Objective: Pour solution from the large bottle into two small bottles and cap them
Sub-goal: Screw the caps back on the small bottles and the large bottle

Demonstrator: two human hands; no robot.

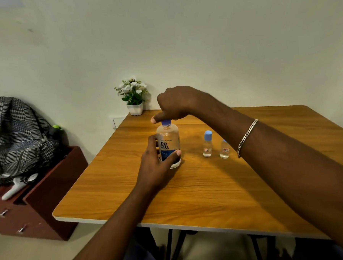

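The wooden table (209, 187) bears a large bottle (168, 144), two small bottles (207, 146) (224, 150) and a flowerpot (135, 109).

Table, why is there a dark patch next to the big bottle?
Head view: it is a soft shadow on the table, right of the large bottle, beneath the right hand holding its cap; also in the head view, the wide lens makes the near forearms look oversized.

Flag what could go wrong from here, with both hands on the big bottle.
1. The right forearm crosses just over the two small bottles; dropping it could topple them.
2. The left hand grips the large bottle low while the right hand works the blue cap on top; a hard twist could tip it and spill onto the table.
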